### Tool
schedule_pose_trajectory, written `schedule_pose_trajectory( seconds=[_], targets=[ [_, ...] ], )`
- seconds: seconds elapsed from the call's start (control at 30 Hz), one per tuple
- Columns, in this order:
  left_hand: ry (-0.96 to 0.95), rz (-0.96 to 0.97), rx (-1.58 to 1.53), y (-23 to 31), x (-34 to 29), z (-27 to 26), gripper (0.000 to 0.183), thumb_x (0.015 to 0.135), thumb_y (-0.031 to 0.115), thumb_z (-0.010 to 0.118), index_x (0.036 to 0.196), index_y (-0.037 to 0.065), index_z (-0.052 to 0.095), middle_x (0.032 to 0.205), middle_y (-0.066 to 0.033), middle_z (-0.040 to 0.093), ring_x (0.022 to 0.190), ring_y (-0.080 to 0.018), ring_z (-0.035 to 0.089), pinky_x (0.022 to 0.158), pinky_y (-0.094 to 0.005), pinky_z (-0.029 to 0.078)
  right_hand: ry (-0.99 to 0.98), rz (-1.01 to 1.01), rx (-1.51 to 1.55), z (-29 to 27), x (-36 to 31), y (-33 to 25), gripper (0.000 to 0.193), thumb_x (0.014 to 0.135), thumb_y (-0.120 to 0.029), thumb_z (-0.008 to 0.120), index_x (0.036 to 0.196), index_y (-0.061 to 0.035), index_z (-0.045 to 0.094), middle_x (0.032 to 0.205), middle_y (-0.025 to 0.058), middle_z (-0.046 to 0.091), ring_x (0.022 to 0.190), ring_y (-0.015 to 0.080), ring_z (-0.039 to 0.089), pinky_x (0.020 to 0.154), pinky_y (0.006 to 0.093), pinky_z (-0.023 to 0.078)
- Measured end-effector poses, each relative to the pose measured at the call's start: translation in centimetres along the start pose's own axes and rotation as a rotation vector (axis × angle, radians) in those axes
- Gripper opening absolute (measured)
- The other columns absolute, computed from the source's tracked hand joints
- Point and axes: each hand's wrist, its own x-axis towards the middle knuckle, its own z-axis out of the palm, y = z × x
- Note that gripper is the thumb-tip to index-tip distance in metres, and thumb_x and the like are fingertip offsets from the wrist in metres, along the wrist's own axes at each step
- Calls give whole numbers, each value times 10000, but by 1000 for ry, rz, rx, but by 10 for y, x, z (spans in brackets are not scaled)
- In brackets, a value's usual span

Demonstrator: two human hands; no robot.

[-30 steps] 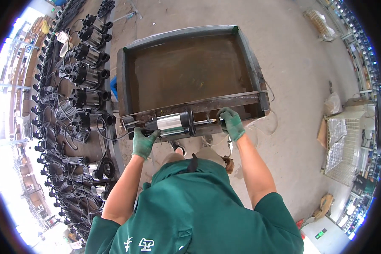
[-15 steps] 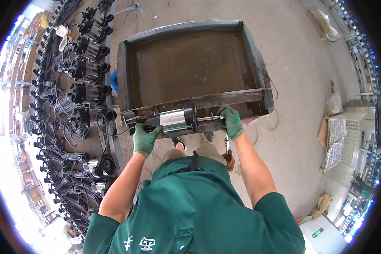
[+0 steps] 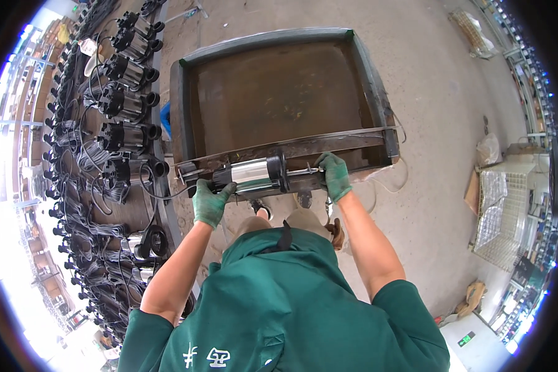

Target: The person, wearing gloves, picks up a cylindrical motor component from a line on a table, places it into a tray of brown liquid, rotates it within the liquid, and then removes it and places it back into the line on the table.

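A pump with a silver cylindrical body (image 3: 251,175) and black ends lies sideways across the near edge of a water-filled metal tank (image 3: 270,36). My left hand (image 3: 209,206), in a green glove, is closed around the pump's black left end, thumb toward me. At the other side, my gloved right hand (image 3: 336,177) grips the outer end of a thin metal rod fitting (image 3: 302,172) that lines up with the pump's black right end. Its fingers partly hide that end. A black cable (image 3: 167,197) runs off leftward from near my left hand.
On the left, a long bench holds several similar pumps (image 3: 125,137) with coiled cables (image 3: 108,226). A metal bar (image 3: 347,134) spans the tank's near part. A wire basket (image 3: 502,211) stands on the floor at right, with a thin hose (image 3: 405,180) beside the tank.
Both hands keep their grips. The pump and hands appear shifted very slightly up and left in the picture, along with a small shift of the whole view.
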Motion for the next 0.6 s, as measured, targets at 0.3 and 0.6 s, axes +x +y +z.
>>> schedule_pose_trajectory(
  seconds=[0.3, 0.6],
  targets=[
    [17, 4, -134, -14, -5, 12, 650, 810, 328, 894, 1163, -30, 482, 977, -135, 687, 859, -208, 646, 806, -345, 547, -108, -213, -575, -64, -15, -38, 230, 958, -196, 586, 1153, -77, 558, 824, 54, 644, 669, 194, 623, 600, 357, 518],
    [30, -3, -200, -9, -9, 19, 630, 812, 311, 891, 1161, -20, 484, 993, -142, 699, 888, -207, 660, 815, -340, 549, 480, -93, -1618, -184, 32, -110, 317, 962, -173, 552, 1260, -66, 570, 1153, 287, 672, 1052, 469, 670, 869, 554, 556]
  ],
)
